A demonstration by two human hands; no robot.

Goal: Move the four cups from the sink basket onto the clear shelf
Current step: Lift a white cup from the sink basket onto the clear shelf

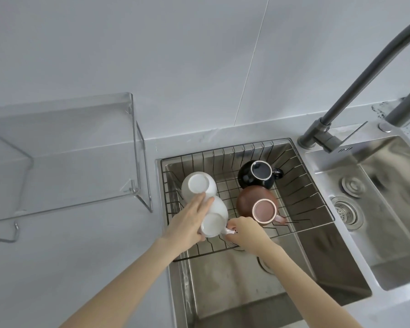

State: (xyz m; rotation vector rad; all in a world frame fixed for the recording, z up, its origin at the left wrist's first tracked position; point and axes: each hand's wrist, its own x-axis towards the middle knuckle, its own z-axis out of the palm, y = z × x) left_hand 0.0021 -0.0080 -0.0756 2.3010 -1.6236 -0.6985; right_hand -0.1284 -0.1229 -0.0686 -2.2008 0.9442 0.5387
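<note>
Four cups sit upside down in the wire sink basket. A white cup stands at the back left, a black cup at the back right and a brown cup with a pink base at the front right. At the front left, my left hand wraps the side of a second white cup. My right hand pinches that cup's handle. The clear shelf stands on the counter to the left of the sink, with nothing on it.
A grey faucet arches over the back right. The steel sink lies open below the basket, with a second basin and drain to the right. A white wall rises behind.
</note>
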